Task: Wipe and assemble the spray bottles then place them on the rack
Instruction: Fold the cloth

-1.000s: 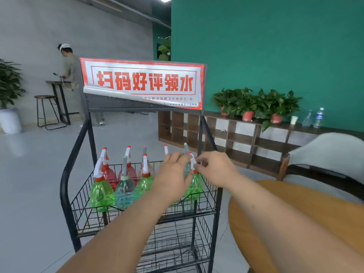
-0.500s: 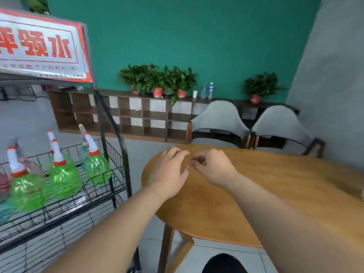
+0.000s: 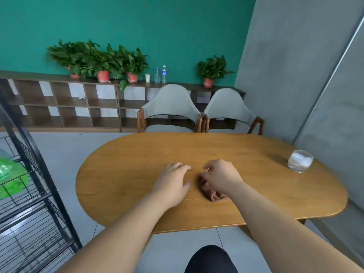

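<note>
Both my hands hover empty over the oval wooden table (image 3: pixel 256 194): left hand (image 3: pixel 173 184) spread loose, right hand (image 3: pixel 220 177) curled just above the crumpled brown cloth (image 3: pixel 209 192). One green spray bottle (image 3: pixel 10 176) sits in the black wire rack (image 3: pixel 37 186) at far left.

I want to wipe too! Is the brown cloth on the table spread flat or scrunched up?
Scrunched up. The brown cloth lies in a bunched lump with folds on the wooden table, partly under the right hand.
</note>
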